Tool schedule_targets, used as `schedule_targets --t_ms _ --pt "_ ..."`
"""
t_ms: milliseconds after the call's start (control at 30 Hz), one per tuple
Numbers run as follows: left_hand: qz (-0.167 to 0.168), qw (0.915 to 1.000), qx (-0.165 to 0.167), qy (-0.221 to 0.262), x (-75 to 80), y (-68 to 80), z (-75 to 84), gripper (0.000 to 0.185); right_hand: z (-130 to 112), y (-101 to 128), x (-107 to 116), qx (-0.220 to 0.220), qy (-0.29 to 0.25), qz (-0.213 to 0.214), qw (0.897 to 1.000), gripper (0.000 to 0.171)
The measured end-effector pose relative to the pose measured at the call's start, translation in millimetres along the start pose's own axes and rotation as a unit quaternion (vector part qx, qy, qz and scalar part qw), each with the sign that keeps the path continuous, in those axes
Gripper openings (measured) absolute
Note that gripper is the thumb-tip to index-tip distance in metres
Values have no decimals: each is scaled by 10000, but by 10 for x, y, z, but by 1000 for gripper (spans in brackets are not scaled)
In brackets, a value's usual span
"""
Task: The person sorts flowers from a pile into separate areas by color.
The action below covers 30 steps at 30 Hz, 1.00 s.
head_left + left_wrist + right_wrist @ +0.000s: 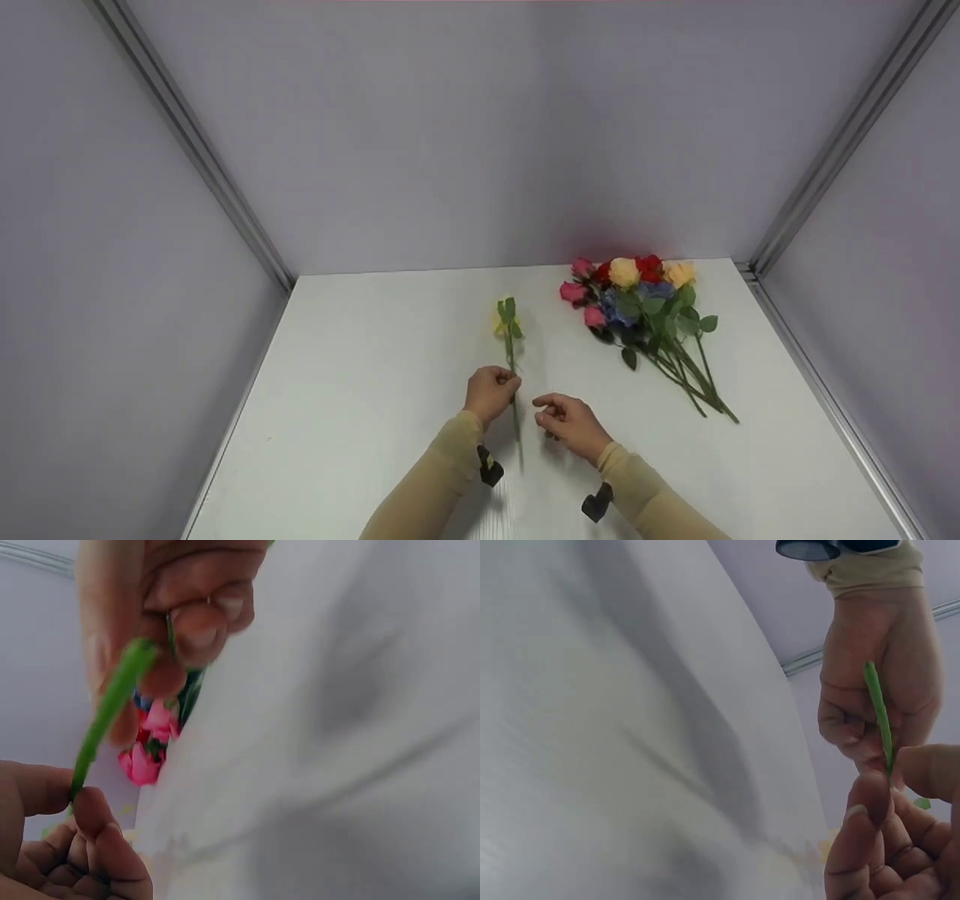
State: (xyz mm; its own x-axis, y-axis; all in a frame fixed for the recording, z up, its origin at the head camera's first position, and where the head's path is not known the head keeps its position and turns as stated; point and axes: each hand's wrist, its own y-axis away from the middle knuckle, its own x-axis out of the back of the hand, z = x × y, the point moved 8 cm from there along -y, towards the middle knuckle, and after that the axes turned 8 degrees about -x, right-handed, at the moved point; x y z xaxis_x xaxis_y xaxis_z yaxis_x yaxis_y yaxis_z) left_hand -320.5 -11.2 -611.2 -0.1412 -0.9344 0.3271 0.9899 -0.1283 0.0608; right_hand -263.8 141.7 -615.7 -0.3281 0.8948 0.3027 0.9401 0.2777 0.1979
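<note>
My left hand [491, 391] grips the thin green stem [516, 420] of a single yellow flower [501, 324], which points away from me over the white table [360, 390]. In the left wrist view its fingers [187, 607] pinch the stem [105, 720]. My right hand [570, 424] hovers just right of the stem's lower end with thumb and fingers curled. In the head view a small gap separates it from the stem. In the right wrist view its fingertips [870, 802] sit in front of the left hand [870, 712] and stem [877, 709].
A bunch of pink, red, yellow and blue flowers [645, 307] lies at the back right of the table, stems toward me; its pink blooms [146, 754] show past the left hand. Grey walls with metal corner posts [225, 195] close off three sides.
</note>
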Motion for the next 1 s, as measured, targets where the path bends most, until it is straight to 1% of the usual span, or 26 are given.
schedule_targets --t_ms 67,200,333,433,533,633,700,767,833,867,933,1000 --pt "-10 10000 52 -66 80 9 -71 15 119 -13 63 -108 76 54 9999 32" --pt "-6 9995 111 -303 277 30 -213 19 268 14 221 -302 73 137 9994 36" --pt "119 9970 82 -759 507 34 -350 21 385 61 409 -501 17 324 9982 35" --pt "228 9928 105 -1169 679 37 -458 20 486 98 567 -702 19 537 9961 34" --pt "302 9883 285 -1467 845 64 -571 20 593 127 743 -905 129 808 9925 32" --pt "341 9845 477 -1650 1004 110 -663 21 682 148 951 -1085 410 1147 9866 30" --pt "355 9827 663 -1694 1109 144 -729 22 720 163 1108 -1117 769 1389 9810 29" --pt "404 9801 765 -1785 1217 179 -783 21 748 176 1272 -1110 1255 1659 9718 27" --pt "460 9762 819 -1956 1329 214 -828 21 768 189 1427 -1075 1752 1875 9605 27" --pt "501 9735 877 -2054 1387 235 -857 20 774 196 1502 -1058 1993 1974 9540 27" --pt "546 9677 886 -2296 1499 269 -899 20 784 207 1635 -1034 2444 2134 9402 27" --pt "570 9619 893 -2519 1607 301 -945 20 802 223 1749 -1075 2759 2225 9289 28"
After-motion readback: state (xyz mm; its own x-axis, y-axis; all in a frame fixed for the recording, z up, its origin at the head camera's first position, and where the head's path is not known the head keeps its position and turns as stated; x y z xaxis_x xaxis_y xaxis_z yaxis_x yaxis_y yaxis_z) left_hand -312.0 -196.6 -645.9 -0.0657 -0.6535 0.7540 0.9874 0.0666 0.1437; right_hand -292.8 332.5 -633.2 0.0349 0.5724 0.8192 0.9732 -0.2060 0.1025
